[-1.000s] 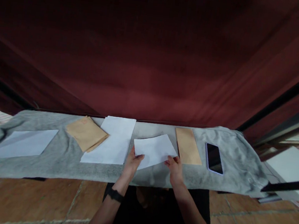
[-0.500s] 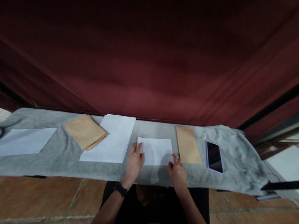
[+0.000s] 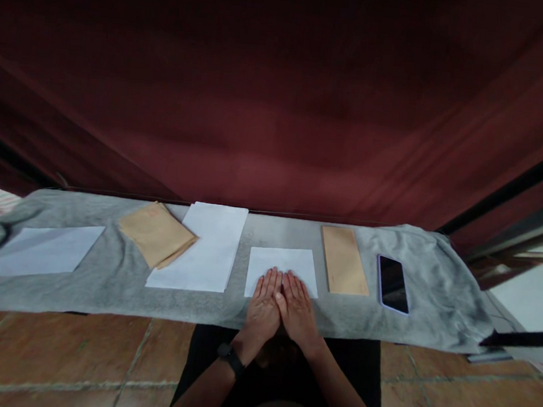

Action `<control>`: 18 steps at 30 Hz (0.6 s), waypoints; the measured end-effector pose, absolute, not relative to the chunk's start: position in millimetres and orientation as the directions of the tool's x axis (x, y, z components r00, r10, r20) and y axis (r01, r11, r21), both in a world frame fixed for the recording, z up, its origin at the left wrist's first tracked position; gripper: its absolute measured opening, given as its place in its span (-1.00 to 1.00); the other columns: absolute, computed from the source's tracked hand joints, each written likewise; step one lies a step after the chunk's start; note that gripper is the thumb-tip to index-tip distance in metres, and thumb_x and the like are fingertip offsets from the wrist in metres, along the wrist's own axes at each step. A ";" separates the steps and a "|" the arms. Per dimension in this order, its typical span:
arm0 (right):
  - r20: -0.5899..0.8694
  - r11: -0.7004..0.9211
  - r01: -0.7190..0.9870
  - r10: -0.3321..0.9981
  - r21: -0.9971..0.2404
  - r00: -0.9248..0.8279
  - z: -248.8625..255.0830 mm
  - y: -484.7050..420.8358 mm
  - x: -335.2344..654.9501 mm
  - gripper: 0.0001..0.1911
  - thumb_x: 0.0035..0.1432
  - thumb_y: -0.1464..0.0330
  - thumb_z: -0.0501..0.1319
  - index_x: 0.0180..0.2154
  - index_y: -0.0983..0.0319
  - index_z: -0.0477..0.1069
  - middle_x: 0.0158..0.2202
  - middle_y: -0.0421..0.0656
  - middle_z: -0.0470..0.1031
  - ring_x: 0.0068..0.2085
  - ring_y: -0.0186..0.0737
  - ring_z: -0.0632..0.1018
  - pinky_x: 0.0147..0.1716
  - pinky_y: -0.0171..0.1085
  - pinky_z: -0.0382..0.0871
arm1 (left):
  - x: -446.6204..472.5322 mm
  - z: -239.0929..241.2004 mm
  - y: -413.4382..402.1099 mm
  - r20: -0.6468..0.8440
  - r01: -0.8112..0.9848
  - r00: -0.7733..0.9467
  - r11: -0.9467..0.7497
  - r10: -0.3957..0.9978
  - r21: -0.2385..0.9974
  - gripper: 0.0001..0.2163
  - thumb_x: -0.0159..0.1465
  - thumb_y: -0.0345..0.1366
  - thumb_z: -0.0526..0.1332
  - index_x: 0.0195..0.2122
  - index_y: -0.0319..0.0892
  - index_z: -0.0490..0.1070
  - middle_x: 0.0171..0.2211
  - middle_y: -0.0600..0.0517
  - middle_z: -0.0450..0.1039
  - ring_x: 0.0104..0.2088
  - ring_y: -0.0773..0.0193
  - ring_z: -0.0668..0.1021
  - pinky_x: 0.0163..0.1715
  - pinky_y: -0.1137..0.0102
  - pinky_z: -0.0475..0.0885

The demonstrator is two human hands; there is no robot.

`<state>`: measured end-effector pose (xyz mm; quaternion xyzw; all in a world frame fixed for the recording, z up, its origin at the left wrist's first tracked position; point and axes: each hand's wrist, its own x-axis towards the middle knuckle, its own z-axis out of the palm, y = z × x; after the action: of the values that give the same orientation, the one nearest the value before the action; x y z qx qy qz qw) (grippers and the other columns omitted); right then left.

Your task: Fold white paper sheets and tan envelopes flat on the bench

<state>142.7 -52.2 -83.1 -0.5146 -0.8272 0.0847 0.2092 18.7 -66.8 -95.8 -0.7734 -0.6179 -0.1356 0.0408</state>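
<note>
A folded white sheet of paper (image 3: 281,259) lies in front of me on the grey cloth. My left hand (image 3: 264,304) rests flat on its near edge, fingers stretched forward, with a dark watch on the wrist. Beside it, touching at the thumb, my right hand (image 3: 297,308) also lies flat on the paper. To the right of the sheet is one brown envelope (image 3: 345,261). On the left a stack of white paper (image 3: 210,249) is partly covered by a small pile of brown envelopes (image 3: 156,235).
A smartphone (image 3: 393,284) in a light purple case lies right of the single envelope. Another white sheet (image 3: 40,252) is at the far left of the grey cloth (image 3: 118,297). Behind the narrow surface hangs a dark red cover (image 3: 260,130); a black bar (image 3: 533,339) stands at the right.
Both hands have moved inward from the sides of the folded sheet and now lie flat together on its near edge. The paper and the other items have stayed put.
</note>
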 end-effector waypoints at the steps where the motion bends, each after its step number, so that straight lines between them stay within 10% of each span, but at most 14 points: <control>1: 0.254 0.455 0.828 0.887 -0.328 -0.387 -83.2 -53.5 144.0 -0.42 0.48 0.20 -0.17 0.38 0.33 0.09 0.40 0.04 0.13 0.40 -0.07 0.18 0.35 0.01 0.11 | 16.9 -94.8 -67.5 0.256 0.968 0.200 -0.232 0.946 0.101 -0.40 0.39 -0.44 -0.11 0.45 -0.29 -0.18 0.42 -0.22 0.03 0.41 0.08 0.12 0.36 0.06 0.14; 18: 0.355 0.396 0.912 0.872 -0.109 -0.337 -94.4 -53.5 176.0 -0.29 0.46 0.13 -0.08 0.43 0.42 -0.14 0.39 0.16 0.11 0.37 0.04 0.22 0.32 0.02 0.13 | -18.1 -88.3 -77.3 0.342 0.981 0.064 -0.122 0.938 0.150 -0.43 0.45 -0.29 -0.04 0.44 -0.34 -0.13 0.40 -0.27 0.06 0.41 0.02 0.14 0.34 0.05 0.17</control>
<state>176.0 -53.5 -94.4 -0.5467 -0.8157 -0.0548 0.1810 -18.1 -77.3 -88.3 -0.7270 -0.6599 -0.1802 0.0604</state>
